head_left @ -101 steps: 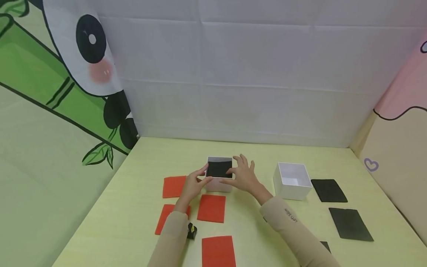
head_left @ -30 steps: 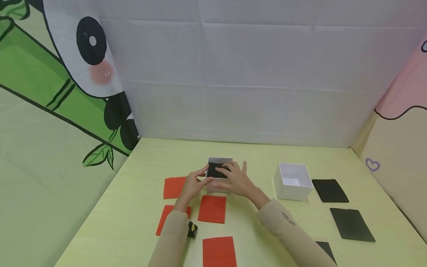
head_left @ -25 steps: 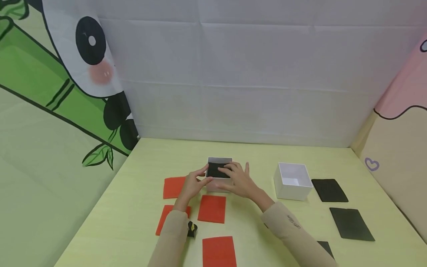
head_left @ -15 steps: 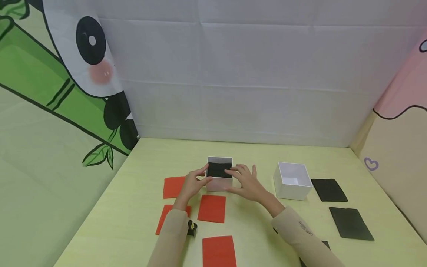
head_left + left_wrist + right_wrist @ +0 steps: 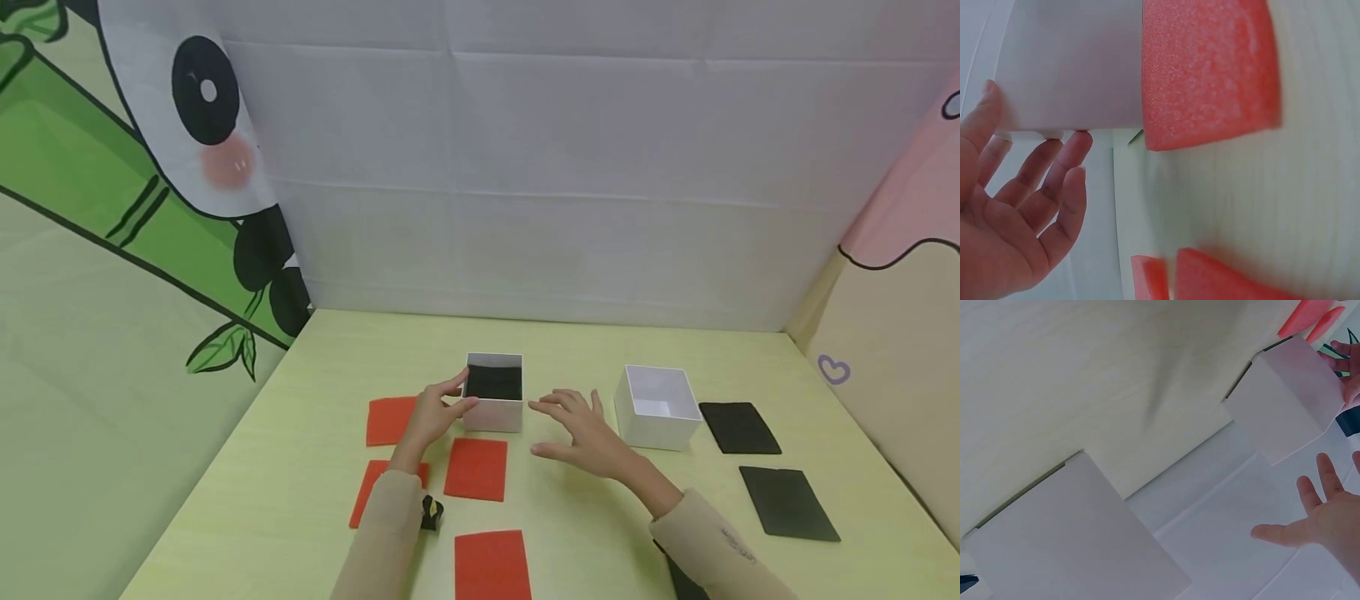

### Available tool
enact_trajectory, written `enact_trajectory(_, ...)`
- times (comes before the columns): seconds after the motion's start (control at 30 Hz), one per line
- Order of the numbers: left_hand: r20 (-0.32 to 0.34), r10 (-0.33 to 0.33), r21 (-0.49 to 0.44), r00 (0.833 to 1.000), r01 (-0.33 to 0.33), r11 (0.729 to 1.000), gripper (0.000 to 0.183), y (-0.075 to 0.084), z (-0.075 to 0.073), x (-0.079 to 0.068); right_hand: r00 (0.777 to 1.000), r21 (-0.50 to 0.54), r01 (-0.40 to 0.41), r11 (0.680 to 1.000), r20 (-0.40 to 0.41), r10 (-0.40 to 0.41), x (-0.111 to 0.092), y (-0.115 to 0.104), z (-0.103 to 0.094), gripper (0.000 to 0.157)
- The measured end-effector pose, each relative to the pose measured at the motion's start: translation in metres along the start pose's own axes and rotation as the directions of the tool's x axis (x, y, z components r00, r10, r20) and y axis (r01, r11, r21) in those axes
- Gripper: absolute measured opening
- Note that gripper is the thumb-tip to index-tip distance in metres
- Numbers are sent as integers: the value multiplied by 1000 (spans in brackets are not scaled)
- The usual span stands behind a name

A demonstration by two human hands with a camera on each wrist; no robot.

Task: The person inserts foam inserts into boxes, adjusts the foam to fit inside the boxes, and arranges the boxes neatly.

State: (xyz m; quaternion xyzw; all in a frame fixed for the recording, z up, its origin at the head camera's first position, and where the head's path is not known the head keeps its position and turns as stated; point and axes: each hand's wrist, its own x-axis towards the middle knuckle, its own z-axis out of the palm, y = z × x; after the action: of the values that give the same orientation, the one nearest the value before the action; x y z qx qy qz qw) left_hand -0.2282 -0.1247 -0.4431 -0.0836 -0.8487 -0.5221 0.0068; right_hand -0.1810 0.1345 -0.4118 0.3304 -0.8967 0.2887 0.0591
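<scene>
A white box (image 5: 492,416) stands open at the top, with a black foam sheet (image 5: 494,383) lying inside it. My left hand (image 5: 433,414) holds this box at its left front corner; in the left wrist view the thumb lies on one face and the fingertips touch the adjoining side. Apart from the box, to its right, my right hand (image 5: 588,437) is over the table with fingers spread and nothing in it. A second white box (image 5: 660,427), bare inside, stands farther right, just beyond the right hand.
Red foam sheets lie near the left arm, one (image 5: 476,469) before the held box, another (image 5: 492,565) nearer me. Black sheets (image 5: 741,428) lie at the right, one partly under the right sleeve. A small black-and-yellow object (image 5: 431,512) sits beside the left sleeve. A white cloth (image 5: 562,183) hangs behind.
My right hand has drawn out of the box, off the black sheet, and moved right and toward me. The left hand has stayed on the box.
</scene>
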Motion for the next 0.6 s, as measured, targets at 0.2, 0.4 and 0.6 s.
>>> enact_trajectory(0.2,1,-30,11,1000,30,999,59,1,1,1,1000,-10,-3,1000,26,4,-17,3,-1,60)
enact_trajectory(0.4,-6,-44,24,999,44,999,60,3,2,5,1000,-11,11,1000,28,-11,-31,9,-3,58)
enact_trajectory(0.6,-7,-74,47,997,74,996,60,6,4,5,998,4,-19,1000,52,19,-45,15,-4,56)
